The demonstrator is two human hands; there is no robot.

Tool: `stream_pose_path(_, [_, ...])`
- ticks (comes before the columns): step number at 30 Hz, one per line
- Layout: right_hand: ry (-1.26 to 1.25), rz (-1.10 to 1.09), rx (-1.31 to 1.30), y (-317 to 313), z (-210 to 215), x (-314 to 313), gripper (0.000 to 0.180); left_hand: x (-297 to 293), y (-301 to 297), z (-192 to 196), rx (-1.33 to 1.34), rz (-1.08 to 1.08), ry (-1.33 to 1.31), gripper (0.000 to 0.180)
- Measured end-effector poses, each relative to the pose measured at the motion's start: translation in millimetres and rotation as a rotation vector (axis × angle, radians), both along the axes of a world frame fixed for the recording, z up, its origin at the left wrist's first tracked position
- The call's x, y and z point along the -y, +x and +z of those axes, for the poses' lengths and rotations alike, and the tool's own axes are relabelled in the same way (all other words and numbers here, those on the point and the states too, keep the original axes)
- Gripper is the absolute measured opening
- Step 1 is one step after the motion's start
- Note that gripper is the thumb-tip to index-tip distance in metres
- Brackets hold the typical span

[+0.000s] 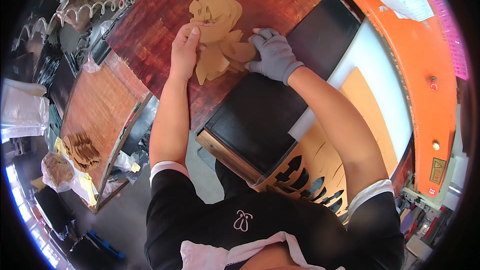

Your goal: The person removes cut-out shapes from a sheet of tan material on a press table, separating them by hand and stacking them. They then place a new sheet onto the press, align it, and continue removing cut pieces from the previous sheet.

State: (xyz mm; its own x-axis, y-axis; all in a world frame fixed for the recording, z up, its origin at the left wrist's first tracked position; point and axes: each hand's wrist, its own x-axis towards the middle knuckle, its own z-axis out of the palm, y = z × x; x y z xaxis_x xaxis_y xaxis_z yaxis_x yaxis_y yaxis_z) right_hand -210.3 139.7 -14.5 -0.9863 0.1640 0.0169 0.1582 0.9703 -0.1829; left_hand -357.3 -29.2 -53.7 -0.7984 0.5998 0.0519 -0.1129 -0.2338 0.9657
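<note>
Perforated tan sheet [320, 165] lies below the right forearm. Left hand [184, 50], bare, is closed on the tan die-cut pieces [220, 35]; gloved right hand [274, 56] presses flat beside them. Gathering appears underway; squaring the stack likely follows.

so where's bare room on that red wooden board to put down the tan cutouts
Free: the red wooden board left of the left hand, and its far end. Crowded: the tan cutouts between that hand and the gloved right hand.
</note>
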Motion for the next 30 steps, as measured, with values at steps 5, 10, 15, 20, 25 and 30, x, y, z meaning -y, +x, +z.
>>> stream_pose_path(5, [-0.102, -0.084, -0.039, 4.6, 2.4, 9.3, 0.052, 1.1, -6.3, -6.7, 0.053, -0.017, 0.04, 0.023])
stream_pose_path(10, [-0.318, -0.136, -0.124, 10.6, 3.2, 21.8, 0.047, 1.5, -7.4, -8.0, 0.104, -0.059, 0.12, 0.023])
stream_pose_path(15, [-0.621, -0.247, -0.112, 16.4, -1.2, 23.2, 0.03, 2.2, -11.8, -11.3, 0.118, -0.071, 0.138, 0.024])
stream_pose_path(20, [-1.117, -0.289, -0.134, 11.5, -1.6, 15.2, 0.022, 1.9, -10.1, -9.4, 0.127, -0.064, 0.183, 0.024])
stream_pose_path(25, [-1.446, -0.439, -0.089, 5.2, 0.8, 10.3, 0.012, -2.6, 13.0, -1.7, -0.094, 0.078, 0.024, 0.025])
stream_pose_path(30, [-1.486, -0.51, -0.089, 5.5, 1.9, 6.4, 0.011, 7.0, 38.0, 11.2, -0.433, -0.04, -0.232, 0.053])
